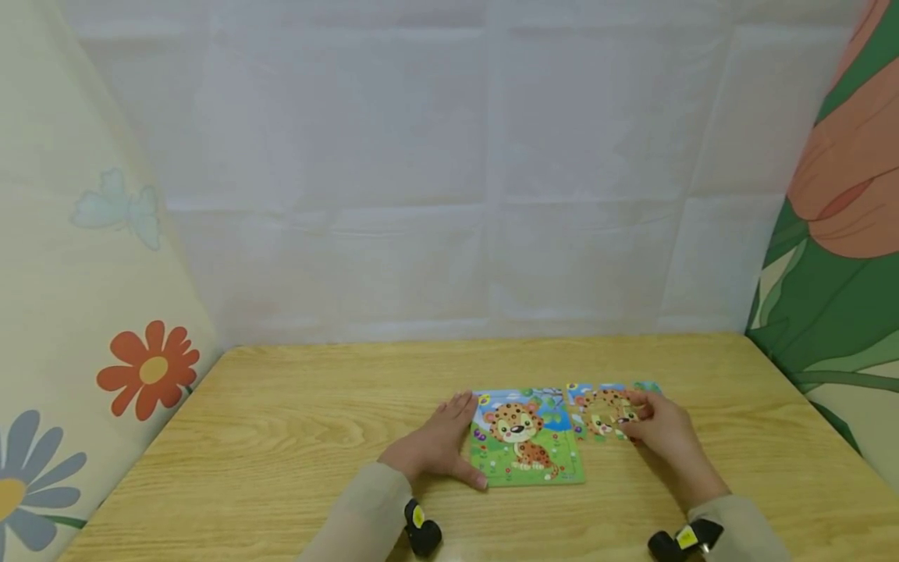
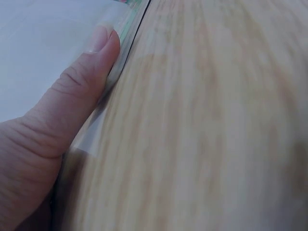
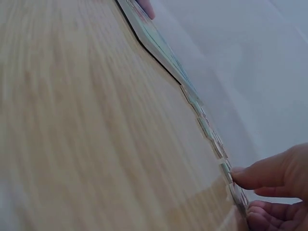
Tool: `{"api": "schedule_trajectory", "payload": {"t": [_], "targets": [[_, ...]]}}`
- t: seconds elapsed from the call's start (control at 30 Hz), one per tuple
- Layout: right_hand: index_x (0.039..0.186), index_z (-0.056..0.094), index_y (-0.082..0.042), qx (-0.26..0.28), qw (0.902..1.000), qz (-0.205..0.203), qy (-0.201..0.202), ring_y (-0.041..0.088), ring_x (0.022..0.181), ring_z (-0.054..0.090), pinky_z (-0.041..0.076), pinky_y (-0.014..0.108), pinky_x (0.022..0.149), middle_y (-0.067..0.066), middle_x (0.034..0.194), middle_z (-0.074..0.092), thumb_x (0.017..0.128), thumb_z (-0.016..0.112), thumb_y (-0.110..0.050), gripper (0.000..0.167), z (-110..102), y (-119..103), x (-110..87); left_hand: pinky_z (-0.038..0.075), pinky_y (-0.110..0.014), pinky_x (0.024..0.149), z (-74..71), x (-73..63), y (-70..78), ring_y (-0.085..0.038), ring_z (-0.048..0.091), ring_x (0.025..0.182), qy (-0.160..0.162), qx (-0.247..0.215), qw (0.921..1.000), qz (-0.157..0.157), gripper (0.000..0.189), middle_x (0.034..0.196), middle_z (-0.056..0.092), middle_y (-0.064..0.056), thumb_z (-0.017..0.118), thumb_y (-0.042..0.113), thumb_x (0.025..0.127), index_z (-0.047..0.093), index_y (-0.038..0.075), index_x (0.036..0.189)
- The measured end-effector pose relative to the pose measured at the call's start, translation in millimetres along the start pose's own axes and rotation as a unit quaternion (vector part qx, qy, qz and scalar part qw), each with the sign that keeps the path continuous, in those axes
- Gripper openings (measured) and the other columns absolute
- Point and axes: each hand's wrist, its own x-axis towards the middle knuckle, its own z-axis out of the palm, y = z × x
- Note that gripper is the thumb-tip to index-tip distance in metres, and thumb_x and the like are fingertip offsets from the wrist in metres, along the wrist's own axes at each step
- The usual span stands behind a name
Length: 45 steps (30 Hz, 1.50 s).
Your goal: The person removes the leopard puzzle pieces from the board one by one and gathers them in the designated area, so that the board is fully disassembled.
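Observation:
A square puzzle board (image 1: 502,460) printed with a cartoon leopard on grass lies flat on the table. My left hand (image 1: 438,441) rests along its left side with fingers stretched out. The left thumb (image 2: 72,86) lies against the near edge. Just right of the board, loose puzzle pieces (image 1: 600,425) with more leopard print lie close together on the tabletop. My right hand (image 1: 663,429) pinches a puzzle piece (image 3: 235,190) at their right end between thumb and fingers. That hand partly covers the pieces in the head view.
The wooden table (image 1: 316,406) reaches back to a creased white cloth (image 1: 393,172). Flower-printed hangings (image 1: 151,371) flank it left and right. Small black devices (image 1: 421,535) sit at both wrists.

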Motion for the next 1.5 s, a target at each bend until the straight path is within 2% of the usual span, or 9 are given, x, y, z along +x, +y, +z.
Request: {"api": "schedule_trajectory", "payload": {"t": [0.2, 0.37, 0.5, 0.6, 0.7, 0.87, 1.1, 1.33, 1.5], "targets": [[0.114, 0.054, 0.009, -0.021, 0.9998, 0.001, 0.002, 0.029, 0.086, 0.055, 0.049, 0.041, 0.069, 0.018, 0.092, 0.058, 0.08, 0.07, -0.014, 0.045, -1, 1, 0.7, 0.006, -0.045, 0.116, 0.2, 0.3, -1.3, -0.032, 0.005, 0.142, 0.0, 0.005, 1.0, 0.0, 0.124, 0.154, 0.006, -0.02, 0.078, 0.056, 0.061, 0.011, -0.003, 0.147], [0.114, 0.054, 0.009, -0.015, 0.9999, 0.002, 0.001, 0.029, 0.086, 0.055, 0.049, 0.039, 0.068, 0.019, 0.093, 0.057, 0.081, 0.07, -0.014, 0.044, -1, 0, 1.3, 0.006, -0.045, 0.116, 0.8, 0.8, -2.3, -0.032, 0.004, 0.142, 0.001, 0.006, 1.0, 0.002, 0.124, 0.154, 0.006, -0.02, 0.078, 0.057, 0.06, 0.011, -0.003, 0.147], [0.116, 0.053, 0.01, 0.004, 0.9999, 0.008, 0.004, 0.026, 0.081, 0.056, 0.052, 0.033, 0.062, 0.018, 0.092, 0.054, 0.083, 0.067, -0.013, 0.042, -2, -4, 0.0, 0.005, -0.044, 0.116, 2.0, 0.8, -2.7, -0.03, 0.004, 0.142, -0.001, 0.002, 1.0, -0.001, 0.125, 0.154, 0.005, -0.017, 0.078, 0.058, 0.059, 0.01, -0.001, 0.147], [0.117, 0.053, 0.008, 0.002, 0.9999, -0.001, 0.01, 0.026, 0.082, 0.056, 0.052, 0.033, 0.061, 0.018, 0.095, 0.055, 0.086, 0.064, -0.015, 0.04, -3, -11, -1.6, 0.005, -0.043, 0.116, 2.4, -0.2, -2.7, -0.03, 0.004, 0.143, 0.0, -0.001, 1.0, -0.002, 0.126, 0.154, 0.005, -0.017, 0.078, 0.058, 0.059, 0.01, -0.001, 0.147], [0.116, 0.054, 0.006, -0.01, 0.9994, -0.026, 0.02, 0.028, 0.088, 0.056, 0.05, 0.035, 0.067, 0.019, 0.099, 0.058, 0.086, 0.063, -0.019, 0.04, -5, -22, -2.5, 0.005, -0.043, 0.116, 1.6, -1.1, -1.7, -0.03, 0.004, 0.143, 0.001, 0.0, 1.0, -0.002, 0.126, 0.154, 0.005, -0.017, 0.078, 0.058, 0.059, 0.01, -0.001, 0.147], [0.115, 0.056, 0.006, 0.02, 0.998, -0.054, 0.026, 0.025, 0.087, 0.058, 0.049, 0.029, 0.067, 0.017, 0.097, 0.062, 0.085, 0.065, -0.017, 0.039, -3, -38, -1.9, 0.005, -0.044, 0.116, 0.0, -1.5, 0.3, -0.03, 0.004, 0.142, 0.003, 0.001, 1.0, 0.0, 0.126, 0.154, 0.005, -0.018, 0.078, 0.058, 0.059, 0.01, -0.002, 0.147], [0.115, 0.057, 0.004, 0.066, 0.9955, -0.067, 0.005, 0.021, 0.086, 0.056, 0.049, 0.026, 0.068, 0.013, 0.098, 0.062, 0.086, 0.066, -0.018, 0.038, 10, -46, 2.2, 0.005, -0.044, 0.116, 1.5, -0.4, -0.8, -0.03, 0.004, 0.143, -0.001, 0.003, 1.0, -0.001, 0.125, 0.154, 0.005, -0.018, 0.077, 0.058, 0.06, 0.011, -0.001, 0.147], [0.115, 0.059, 0.0, 0.094, 0.9909, -0.094, -0.018, 0.022, 0.09, 0.058, 0.051, 0.028, 0.067, 0.014, 0.103, 0.063, 0.085, 0.067, -0.02, 0.036, 27, -53, 1.4, 0.006, -0.045, 0.116, 1.9, -0.2, -1.2, -0.031, 0.004, 0.142, 0.001, 0.006, 1.0, 0.002, 0.125, 0.154, 0.006, -0.018, 0.078, 0.059, 0.059, 0.012, -0.002, 0.147], [0.114, 0.059, 0.001, 0.109, 0.9858, -0.118, -0.05, 0.024, 0.095, 0.057, 0.052, 0.032, 0.074, 0.015, 0.107, 0.062, 0.084, 0.068, -0.018, 0.036, 38, -57, 1.1, 0.006, -0.044, 0.116, 2.2, 0.0, -2.0, -0.029, 0.004, 0.142, 0.002, 0.007, 1.0, -0.004, 0.126, 0.154, 0.005, -0.017, 0.077, 0.06, 0.058, 0.011, 0.0, 0.147]]}}
